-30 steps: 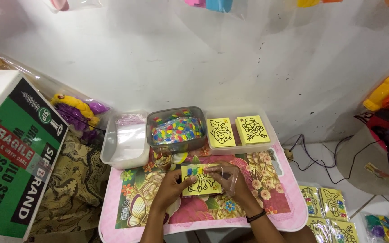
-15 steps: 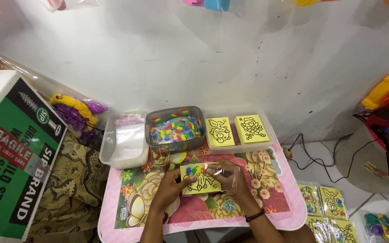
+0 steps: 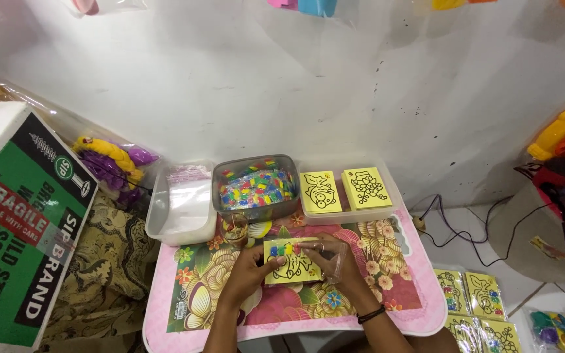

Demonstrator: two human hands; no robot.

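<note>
A: Hands, centre. My left hand (image 3: 251, 269) pinches the yellow card (image 3: 290, 261) by its nine o'clock edge; my right hand (image 3: 327, 256) grips a clear sleeve (image 3: 335, 260) at three o'clock, apparently to steady both.

B: And the surroundings?

A: The card lies on the bench (image 3: 387, 281). At twelve o'clock, a tub of coloured pieces (image 3: 256, 186); at one o'clock, a tray of yellow cards (image 3: 344, 191), both near, plausibly for easy reach.

Location: small home workroom for packing craft kits. Indicators: low floral table (image 3: 413, 287) against a scuffed white wall (image 3: 243, 85), stacked yellow picture cards (image 3: 342, 189), bead tub (image 3: 255, 186), cardboard carton (image 3: 14, 229), packets on tiled floor (image 3: 475, 297).
</note>
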